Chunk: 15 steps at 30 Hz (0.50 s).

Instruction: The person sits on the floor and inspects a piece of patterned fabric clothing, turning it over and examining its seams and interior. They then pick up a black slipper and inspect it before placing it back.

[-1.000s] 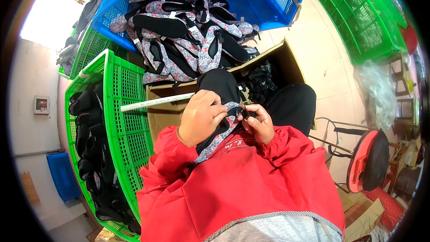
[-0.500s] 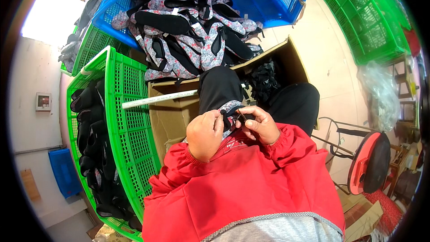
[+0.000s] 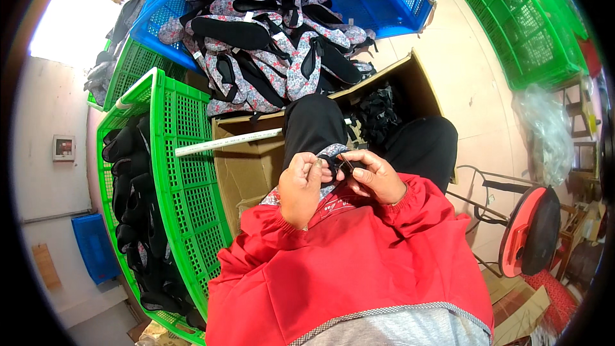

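On my lap lies a floral fabric slipper [image 3: 333, 150] with a black edge, partly covered by my fingers. My left hand [image 3: 298, 192] is closed, pinching the slipper's dark edge between thumb and fingers. Close beside it, my right hand [image 3: 378, 181] is closed round a thin dark pointed tool [image 3: 344, 161], whose kind is too small to make out. The tool's tip is at the slipper's dark edge, near my left fingertips. My palms hide much of the slipper.
Ahead, a blue crate [image 3: 410, 0] bears a pile of floral slippers [image 3: 282, 67]. An open cardboard box [image 3: 240, 173] with dark scraps stands before my knees, a white pipe [image 3: 227, 142] across it. Green crates [image 3: 186, 173] stand left. A round red-and-black seat [image 3: 530, 232] is right.
My left hand has moved slightly up and to the right, toward the right hand. My right hand has shifted a little to the right and turned, the tool still in it.
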Each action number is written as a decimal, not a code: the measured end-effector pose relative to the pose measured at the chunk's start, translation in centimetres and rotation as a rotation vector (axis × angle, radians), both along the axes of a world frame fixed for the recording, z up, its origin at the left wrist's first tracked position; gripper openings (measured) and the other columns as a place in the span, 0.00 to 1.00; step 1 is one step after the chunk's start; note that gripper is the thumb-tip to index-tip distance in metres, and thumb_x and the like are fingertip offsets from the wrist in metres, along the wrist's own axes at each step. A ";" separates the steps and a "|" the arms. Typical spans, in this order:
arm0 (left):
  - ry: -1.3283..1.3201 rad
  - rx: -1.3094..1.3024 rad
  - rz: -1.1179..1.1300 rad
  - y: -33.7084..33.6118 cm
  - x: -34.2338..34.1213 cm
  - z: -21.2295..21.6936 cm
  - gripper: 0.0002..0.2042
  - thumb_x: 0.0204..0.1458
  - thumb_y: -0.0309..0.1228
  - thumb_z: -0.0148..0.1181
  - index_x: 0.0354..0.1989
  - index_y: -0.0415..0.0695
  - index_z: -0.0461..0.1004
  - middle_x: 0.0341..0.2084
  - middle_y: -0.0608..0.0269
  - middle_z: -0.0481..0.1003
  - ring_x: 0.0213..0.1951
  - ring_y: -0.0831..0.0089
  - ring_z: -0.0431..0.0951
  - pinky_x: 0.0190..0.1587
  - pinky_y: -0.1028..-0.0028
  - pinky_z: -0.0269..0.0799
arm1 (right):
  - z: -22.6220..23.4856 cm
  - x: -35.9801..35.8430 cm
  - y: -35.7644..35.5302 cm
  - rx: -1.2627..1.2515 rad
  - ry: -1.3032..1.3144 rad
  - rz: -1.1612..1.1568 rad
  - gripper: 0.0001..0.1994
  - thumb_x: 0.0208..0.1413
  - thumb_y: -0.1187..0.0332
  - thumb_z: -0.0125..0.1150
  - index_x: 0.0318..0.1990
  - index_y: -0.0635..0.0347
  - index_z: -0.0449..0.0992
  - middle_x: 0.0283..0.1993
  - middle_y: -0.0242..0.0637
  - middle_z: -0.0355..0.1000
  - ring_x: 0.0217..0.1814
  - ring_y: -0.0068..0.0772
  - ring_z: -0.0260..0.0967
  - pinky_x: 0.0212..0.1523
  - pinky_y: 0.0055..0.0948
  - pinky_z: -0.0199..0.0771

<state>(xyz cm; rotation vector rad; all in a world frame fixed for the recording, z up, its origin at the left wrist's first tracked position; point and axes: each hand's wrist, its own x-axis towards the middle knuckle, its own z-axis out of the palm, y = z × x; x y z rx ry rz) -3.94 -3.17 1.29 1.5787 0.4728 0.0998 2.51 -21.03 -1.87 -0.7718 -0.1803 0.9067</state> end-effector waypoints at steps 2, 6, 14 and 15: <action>0.000 -0.073 0.018 -0.2 -0.1 -0.5 0.03 0.62 0.22 0.50 0.40 0.35 0.66 0.34 0.54 0.76 0.33 0.72 0.80 0.38 0.75 0.79 | 0.3 0.3 -0.3 -0.026 -0.049 0.032 0.18 0.64 0.68 0.55 0.60 0.59 0.66 0.40 0.37 0.73 0.23 0.16 0.60 0.23 0.17 0.60; -0.018 -0.092 0.033 -0.8 -0.5 -0.9 0.03 0.62 0.22 0.50 0.40 0.35 0.66 0.34 0.55 0.76 0.34 0.72 0.80 0.39 0.75 0.79 | 1.6 0.8 -0.9 -0.111 0.002 0.111 0.17 0.64 0.66 0.55 0.58 0.58 0.66 0.37 0.36 0.74 0.20 0.15 0.59 0.20 0.16 0.59; -0.171 0.748 -0.092 -0.5 -1.0 -1.1 0.05 0.54 0.22 0.57 0.37 0.37 0.71 0.31 0.51 0.76 0.32 0.57 0.80 0.36 0.66 0.75 | 2.0 0.6 -0.6 -0.172 0.103 0.178 0.12 0.64 0.63 0.56 0.50 0.55 0.64 0.31 0.35 0.74 0.13 0.15 0.54 0.13 0.16 0.51; -0.223 0.842 -0.095 -0.5 -0.7 -0.5 0.05 0.54 0.22 0.57 0.38 0.37 0.72 0.31 0.51 0.76 0.32 0.57 0.79 0.36 0.66 0.75 | 2.1 0.6 -0.5 -0.173 0.118 0.163 0.12 0.63 0.63 0.56 0.49 0.55 0.64 0.30 0.35 0.74 0.13 0.15 0.54 0.12 0.16 0.51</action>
